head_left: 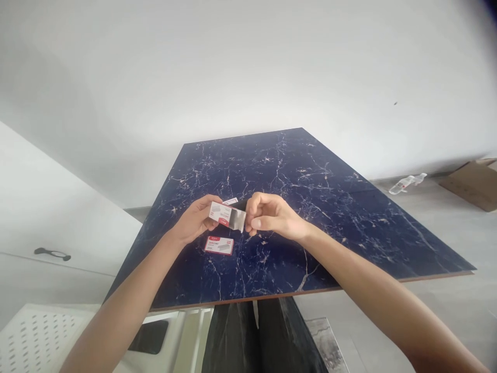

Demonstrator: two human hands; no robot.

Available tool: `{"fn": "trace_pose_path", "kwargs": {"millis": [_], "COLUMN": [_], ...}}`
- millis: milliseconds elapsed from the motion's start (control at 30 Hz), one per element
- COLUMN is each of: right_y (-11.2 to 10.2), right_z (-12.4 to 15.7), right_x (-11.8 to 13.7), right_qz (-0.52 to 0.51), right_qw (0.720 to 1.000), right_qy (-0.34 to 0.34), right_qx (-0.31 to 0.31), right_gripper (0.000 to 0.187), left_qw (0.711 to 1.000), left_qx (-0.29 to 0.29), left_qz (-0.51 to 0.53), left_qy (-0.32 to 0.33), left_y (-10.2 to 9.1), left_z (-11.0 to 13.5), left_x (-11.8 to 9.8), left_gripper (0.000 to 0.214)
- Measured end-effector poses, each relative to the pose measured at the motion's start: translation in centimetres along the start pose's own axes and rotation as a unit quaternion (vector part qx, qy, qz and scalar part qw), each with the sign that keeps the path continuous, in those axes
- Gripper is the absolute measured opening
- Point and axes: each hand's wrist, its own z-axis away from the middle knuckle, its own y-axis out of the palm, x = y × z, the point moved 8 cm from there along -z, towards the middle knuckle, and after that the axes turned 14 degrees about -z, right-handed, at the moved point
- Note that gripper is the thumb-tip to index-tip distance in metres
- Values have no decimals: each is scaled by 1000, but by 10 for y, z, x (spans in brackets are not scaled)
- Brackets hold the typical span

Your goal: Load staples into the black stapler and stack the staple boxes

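My left hand (198, 218) grips a small white and red staple box (221, 213) from its left end, tilted above the table. The right end of this box is open, and a grey inside flap shows there. Close beside that opening is my right hand (275, 216), its fingers curled toward the thumb; whether anything is between them is hidden. A second staple box (219, 245) lies flat on the table below the hands. Behind the held box, a dark object and a white card with a red edge (230, 201) are partly covered.
The dark blue marble-patterned table (272, 166) stands against a pale wall. On the floor to the right are a clear plastic bottle (402, 185) and a cardboard box (471, 182). A white cabinet with a dark handle (53, 254) is at the left.
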Motion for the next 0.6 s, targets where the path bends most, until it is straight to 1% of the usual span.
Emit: {"fn": "trace_pose_path", "kwargs": {"millis": [100,167,200,300,400,533,600], "right_y": [-7,-9,-9,-7,-2,-4,-4], "right_z": [-2,-3,-3,-3,-3,-2,-1], "right_x": [-1,-6,-10,-21,-28,-30,-25], "right_qz": [59,79,84,106,125,124,159], "right_qw": [996,994,994,992,990,989,984], "right_qy": [-13,-5,5,26,35,34,11], "right_qx": [-59,-72,-69,-61,-53,-76,-83], "right_gripper": [33,30,28,21,13,12,14], "left_qw": [992,979,974,966,963,964,960], "left_qx": [-56,-101,-117,-150,-161,-163,-173], "left_qz": [-57,-75,-79,-93,-105,-100,-118], "left_qy": [97,160,178,190,188,186,187], "left_y": [-9,-13,-14,-15,-15,-20,-22], "left_z": [6,13,16,21,22,22,23], "left_x": [-20,-34,-39,-46,-47,-46,-45], "left_gripper": [25,21,19,19,21,21,20]}}
